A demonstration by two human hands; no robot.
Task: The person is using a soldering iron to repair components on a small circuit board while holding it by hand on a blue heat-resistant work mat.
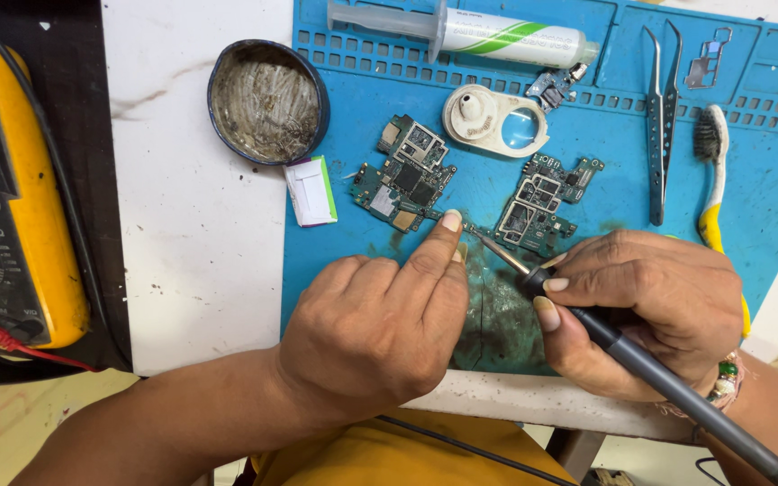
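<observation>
**Two hands and a hot pen over green boards**

The right hand point(650, 310) is wrapped tight around a long dark grey soldering pen point(641, 360). The thumb and fingers squeeze it near the front. Its thin metal tip points up and to the left, at the spot just under the left pointer finger.

The left hand point(380, 328) holds nothing. Its fingers are curled together, and the pointer finger sticks out and presses down on the corner of a small green circuit board with black chips point(404, 175). What sits right under the fingertip is too small to see.

Both hands rest on a blue rubber work mat point(344, 243). The mat has a dark, dirty patch between the hands.

A second green circuit board point(542, 202) lies just past the pen tip, near the right hand. Above the boards is a white plastic magnifying glass point(493, 119). Beside it, higher up, lies a big clear syringe with a white and green label point(470, 31).

To the right are shiny metal tweezers point(661, 117) and a toothbrush with a yellow and white handle point(713, 180).

To the left, off the mat, sits a round dark tin of tangled metal wool point(267, 101) and a little white folded paper with a green edge point(311, 191). Far left is a yellow and black meter point(11, 198).
</observation>
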